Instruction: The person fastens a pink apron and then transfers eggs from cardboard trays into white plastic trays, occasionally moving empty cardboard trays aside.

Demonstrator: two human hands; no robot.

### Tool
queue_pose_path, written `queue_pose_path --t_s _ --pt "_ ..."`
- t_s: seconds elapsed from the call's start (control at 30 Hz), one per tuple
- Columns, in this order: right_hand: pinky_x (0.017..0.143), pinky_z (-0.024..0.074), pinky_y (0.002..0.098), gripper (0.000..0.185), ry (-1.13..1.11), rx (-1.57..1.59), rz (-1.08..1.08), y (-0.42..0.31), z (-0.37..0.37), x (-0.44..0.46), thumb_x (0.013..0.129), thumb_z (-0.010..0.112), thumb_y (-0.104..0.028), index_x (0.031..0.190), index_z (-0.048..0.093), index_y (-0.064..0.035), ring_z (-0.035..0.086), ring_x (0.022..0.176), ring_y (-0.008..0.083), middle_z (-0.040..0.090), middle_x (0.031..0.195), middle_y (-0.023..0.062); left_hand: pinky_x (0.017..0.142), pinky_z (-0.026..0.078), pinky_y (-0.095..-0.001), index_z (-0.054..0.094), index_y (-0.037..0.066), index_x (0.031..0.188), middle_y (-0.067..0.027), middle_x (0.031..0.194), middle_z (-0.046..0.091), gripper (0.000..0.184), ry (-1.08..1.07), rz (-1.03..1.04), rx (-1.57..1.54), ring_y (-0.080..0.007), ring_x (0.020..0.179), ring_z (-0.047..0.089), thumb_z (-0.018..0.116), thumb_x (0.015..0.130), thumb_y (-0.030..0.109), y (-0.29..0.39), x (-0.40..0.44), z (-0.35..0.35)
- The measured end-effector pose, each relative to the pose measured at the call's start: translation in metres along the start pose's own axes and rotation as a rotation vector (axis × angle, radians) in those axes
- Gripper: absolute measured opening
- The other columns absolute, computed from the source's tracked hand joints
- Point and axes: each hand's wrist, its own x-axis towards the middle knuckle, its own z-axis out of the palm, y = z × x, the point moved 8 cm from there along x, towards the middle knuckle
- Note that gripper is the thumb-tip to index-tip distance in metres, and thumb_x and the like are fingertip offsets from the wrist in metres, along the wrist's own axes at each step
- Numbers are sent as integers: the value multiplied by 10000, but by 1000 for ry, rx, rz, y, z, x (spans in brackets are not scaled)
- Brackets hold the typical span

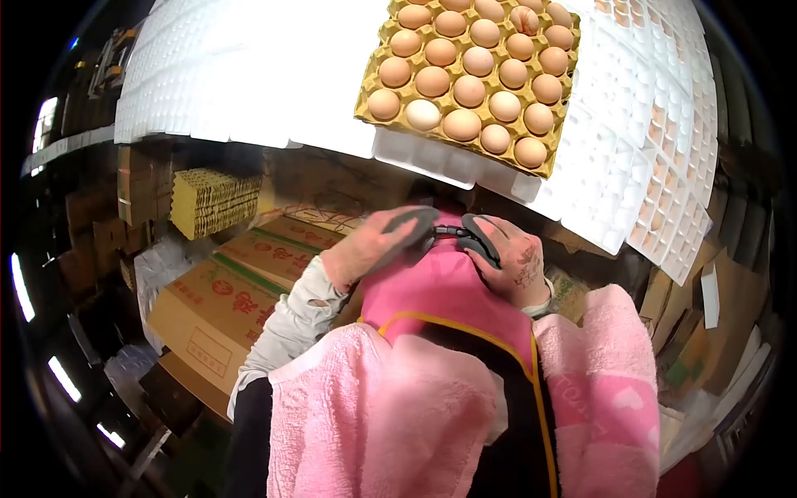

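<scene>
My left hand (369, 241) and my right hand (515, 257) meet at my waist, over the front of a pink apron (432, 282). Dark grey coverings hide the fingers of both hands. Between them lies a small black buckle (451, 231), with the fingers closed on it from either side. Ahead, on the table, a yellow egg tray (365, 98) holds several brown eggs (462, 124), one of them with a reddish smear. Neither hand touches the tray.
White plastic egg trays (249, 75) cover the table, some at the right with eggs in them. Printed cardboard boxes (207, 307) and a stack of yellow egg trays (214, 203) stand below at the left. A pink towel (357, 407) hangs over my chest.
</scene>
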Motion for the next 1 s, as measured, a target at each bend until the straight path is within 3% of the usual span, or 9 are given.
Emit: queue_pose_path --t_s 0.07,0.17,0.47,0.53,0.63,0.83,0.87,0.97,1.0 --pt "705 546 364 390 2 -37 -24 0 -8 -1 747 738 -183 1105 617 -83 662 875 288 665 1014 108 867 456 -251 552 -16 1281 -51 1137 625 401 -109 52 98 -111 962 574 487 998 260 -2 13 19" --pt "705 546 369 400 40 41 -28 -4 6 2 732 745 -171 1100 617 -81 661 869 295 665 1011 111 806 464 -249 573 -23 1242 -29 1075 632 396 -160 -151 -59 -90 895 571 512 987 273 -7 0 8" --pt "721 544 376 355 -61 119 -66 -5 10 8 732 738 -166 1055 620 -78 651 867 316 663 982 117 677 441 -240 671 -10 938 13 803 622 237 -90 -40 58 -69 746 524 607 894 214 0 13 15" --pt "735 543 385 408 -75 154 -103 -5 13 9 699 735 -117 1085 613 -70 643 876 329 654 1004 122 684 452 -244 665 -5 961 -12 818 638 235 -100 75 88 -86 750 553 618 893 215 -8 21 13" --pt "736 542 387 419 -103 180 -124 2 22 3 688 722 -84 1092 611 -62 640 868 340 650 1000 128 599 476 -357 656 70 948 -87 744 609 149 15 186 303 -238 690 602 627 826 151 -21 25 15" --pt "707 525 367 251 -60 294 -44 -1 33 0 759 631 -60 1009 614 -61 638 813 316 642 913 110 607 487 -391 672 135 1002 -128 723 590 178 238 555 946 -289 690 614 614 834 134 -6 10 25" --pt "698 517 368 198 -44 283 -72 -7 31 3 783 604 -58 981 612 -65 636 800 300 637 891 99 589 449 -394 633 51 988 -131 771 616 228 230 635 956 -324 667 576 636 761 59 1 6 23" --pt "708 516 368 204 -26 306 -67 -13 28 8 772 624 -68 976 621 -64 639 820 303 642 907 106 614 454 -386 629 49 976 -133 769 618 218 29 490 699 -334 670 575 635 758 52 5 9 16" --pt "707 517 370 220 -16 318 -20 -8 30 5 767 630 -69 987 621 -64 641 825 306 645 912 110 686 462 -362 627 39 1041 -122 834 634 274 -30 304 531 -313 745 592 639 768 60 -1 8 9"
